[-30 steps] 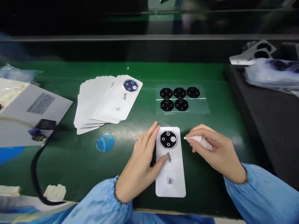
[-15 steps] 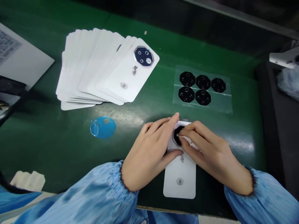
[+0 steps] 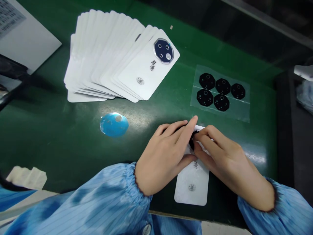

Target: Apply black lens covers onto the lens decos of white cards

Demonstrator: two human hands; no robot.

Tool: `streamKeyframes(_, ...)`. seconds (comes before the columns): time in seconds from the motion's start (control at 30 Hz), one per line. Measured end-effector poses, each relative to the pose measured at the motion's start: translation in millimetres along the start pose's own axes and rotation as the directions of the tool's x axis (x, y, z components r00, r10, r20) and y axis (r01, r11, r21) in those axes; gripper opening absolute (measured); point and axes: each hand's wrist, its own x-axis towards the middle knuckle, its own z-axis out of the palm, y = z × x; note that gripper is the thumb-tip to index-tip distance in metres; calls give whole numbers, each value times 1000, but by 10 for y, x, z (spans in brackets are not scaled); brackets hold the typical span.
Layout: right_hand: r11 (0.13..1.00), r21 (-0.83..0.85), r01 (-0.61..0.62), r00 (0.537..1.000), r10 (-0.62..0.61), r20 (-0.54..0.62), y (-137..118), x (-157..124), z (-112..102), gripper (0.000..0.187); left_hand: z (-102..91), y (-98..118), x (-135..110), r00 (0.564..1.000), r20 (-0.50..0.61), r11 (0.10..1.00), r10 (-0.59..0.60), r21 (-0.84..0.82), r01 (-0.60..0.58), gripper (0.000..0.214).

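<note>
A white phone back cover (image 3: 192, 192) lies before me, its black camera panel (image 3: 192, 141) partly hidden by my fingers. Along the cover's upper left side my left hand (image 3: 167, 155) grips it, with the thumb across its face and the fingers stretched along the edge. My right hand (image 3: 221, 153) is closed, thumb and fingertips pinched together over the camera panel. Whatever they pinch is hidden. Farther off, a clear sheet (image 3: 237, 109) carries several black eight-sided stickers (image 3: 204, 98).
A fanned stack of white phone back covers (image 3: 97, 58) lies at the upper left. Below it is a blue film piece (image 3: 113, 125). A white labelled sheet (image 3: 36, 39) stands at the far left, crumpled pale material (image 3: 26, 178) at lower left. A dark raised edge (image 3: 285, 130) borders the right.
My right fingertips have shifted slightly over the camera panel and hide more of it. The whole view has moved a little; the loose things on the table keep their places.
</note>
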Motion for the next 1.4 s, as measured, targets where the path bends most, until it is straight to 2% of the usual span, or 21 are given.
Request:
streamKeyframes(0.13,999,-29,46,999,-45,20,1,25,-17,8,9,2,-14,1000,-7,1000,4,14,-4,72)
streamKeyframes(0.33,997,-78,16,1000,-14,23,-25,55,-28,8,15,-3,8,1000,-28,999,12,33,-11,71)
streamKeyframes(0.43,998,-53,36,999,-34,26,-35,65,-45,9,12,-9,12,999,-34,999,22,37,-20,70)
streamKeyframes(0.8,999,-24,-23,1000,23,15,-26,67,-13,9,14,-14,4,999,-28,999,21,35,-20,71)
streamKeyframes(1.0,981,158,-113,981,136,-140,-31,-73,-159,9,-12,-4,1,1000,0,1000,7,26,-7,70)
streamKeyframes(1.13,965,179,-193,945,232,-230,-38,-227,-176,10,-21,5,0,1000,7,999,14,29,-14,70)
streamKeyframes(1.4,989,117,-87,987,102,-121,-20,-251,3,8,-14,8,2,1000,18,999,-2,49,1,72)
